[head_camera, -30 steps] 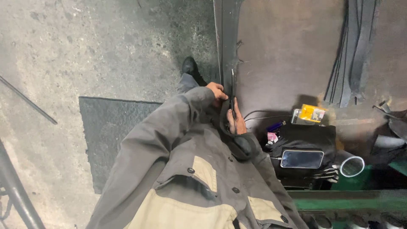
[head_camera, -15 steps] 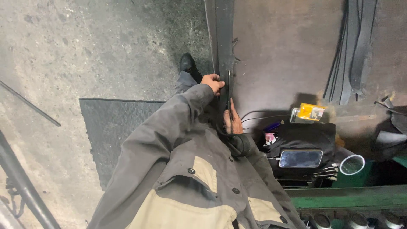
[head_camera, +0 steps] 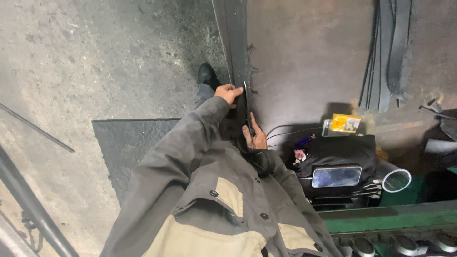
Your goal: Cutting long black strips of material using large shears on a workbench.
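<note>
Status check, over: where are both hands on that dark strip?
Left hand grips the long dark flat strip by its edge. Right hand steadies it lower down. Black bag sits close by.

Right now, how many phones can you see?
1: a phone lies face up on the black bag, right of the right hand. Others may be hidden in the clutter.

matt dark metal strip, rough edge

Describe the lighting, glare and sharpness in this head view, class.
Head view: dim, uneven light; the concrete floor is brightest, the bench corner right in deep shadow. The phone screen shows pale glare. The left hand and right hand on the dark strip look slightly soft.
</note>
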